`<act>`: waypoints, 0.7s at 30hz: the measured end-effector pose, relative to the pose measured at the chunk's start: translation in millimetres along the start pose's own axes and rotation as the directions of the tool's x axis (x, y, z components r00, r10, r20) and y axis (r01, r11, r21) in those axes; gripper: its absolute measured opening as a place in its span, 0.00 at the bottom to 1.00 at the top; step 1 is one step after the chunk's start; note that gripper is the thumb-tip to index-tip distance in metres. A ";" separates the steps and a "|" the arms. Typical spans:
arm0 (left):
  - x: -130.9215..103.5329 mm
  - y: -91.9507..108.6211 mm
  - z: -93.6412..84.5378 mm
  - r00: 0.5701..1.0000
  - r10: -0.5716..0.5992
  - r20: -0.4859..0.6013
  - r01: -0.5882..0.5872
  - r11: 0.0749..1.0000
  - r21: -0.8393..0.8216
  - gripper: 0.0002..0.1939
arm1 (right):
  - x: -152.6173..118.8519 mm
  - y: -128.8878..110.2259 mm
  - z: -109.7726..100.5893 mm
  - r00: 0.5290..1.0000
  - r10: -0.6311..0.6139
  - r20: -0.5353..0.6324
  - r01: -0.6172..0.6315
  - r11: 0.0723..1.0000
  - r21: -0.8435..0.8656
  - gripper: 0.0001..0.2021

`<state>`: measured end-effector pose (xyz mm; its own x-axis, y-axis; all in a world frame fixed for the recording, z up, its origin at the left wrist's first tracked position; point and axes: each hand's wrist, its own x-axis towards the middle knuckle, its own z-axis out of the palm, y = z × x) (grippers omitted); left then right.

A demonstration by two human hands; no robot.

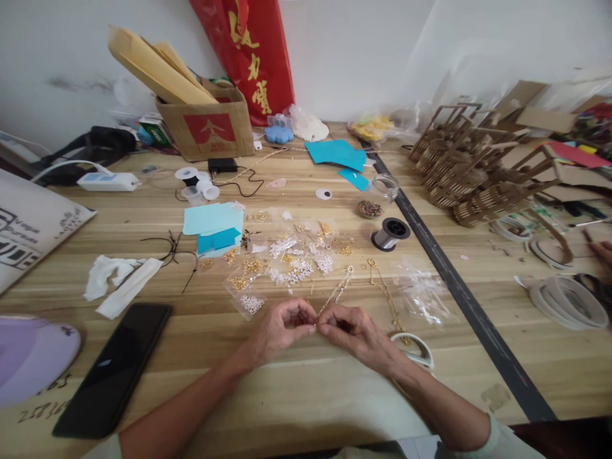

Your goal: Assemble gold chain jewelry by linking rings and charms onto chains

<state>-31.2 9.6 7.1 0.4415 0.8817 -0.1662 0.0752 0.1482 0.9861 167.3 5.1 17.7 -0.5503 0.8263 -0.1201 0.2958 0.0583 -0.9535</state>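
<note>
We've got the wearer's two hands [275, 328], two chains [333, 292], one phone [115, 366], one glass jar [385, 186], one power strip [109, 183], one red bag [268, 57] and, look, one googly eye [324, 194]!

Illumination is moderate and diffuse; its direction cannot be established. The wall [358, 57] beyond the hands reads dull grey. A pale sheen lies on the tabletop [296, 395] nearer the wearer than the left hand [282, 328] and right hand [356, 331]. Plastic bags [423, 290] right of the hands show scattered glare; the phone [115, 370] to their left carries a small reflection. Fine detail at the fingertips is soft. Wide-angle distortion stretches the white bag [29, 236] far left.
</note>
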 end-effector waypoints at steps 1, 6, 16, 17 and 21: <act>0.2 -0.5 -0.2 1.000 0.007 -0.005 -0.007 1.000 0.020 0.07 | 0.0 -0.6 -0.2 1.000 0.004 0.000 -0.004 1.000 0.007 0.14; 1.4 -5.3 -1.8 0.999 0.044 -0.011 -0.043 0.996 0.084 0.05 | 0.0 -2.0 -1.4 1.000 0.019 0.002 -0.019 1.000 0.018 0.14; 1.2 -3.7 -2.2 1.000 0.031 0.001 -0.031 0.990 0.141 0.06 | 1.1 0.2 -2.4 1.000 0.011 -0.021 -0.011 1.000 0.015 0.15; 1.3 -3.5 -2.1 1.000 0.027 0.002 -0.027 0.991 0.134 0.05 | 1.2 0.3 -2.5 1.000 0.014 -0.020 -0.013 1.000 0.021 0.15; 2.4 -3.6 -1.9 1.000 0.018 -0.002 -0.017 0.995 0.094 0.05 | 1.1 -0.3 -2.9 0.999 0.020 -0.026 -0.019 0.999 0.045 0.15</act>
<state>-32.1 12.0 3.1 0.4407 0.8852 -0.1489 0.1513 0.0902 0.9844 168.9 7.6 18.6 -0.5233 0.8418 -0.1323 0.2705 0.0169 -0.9626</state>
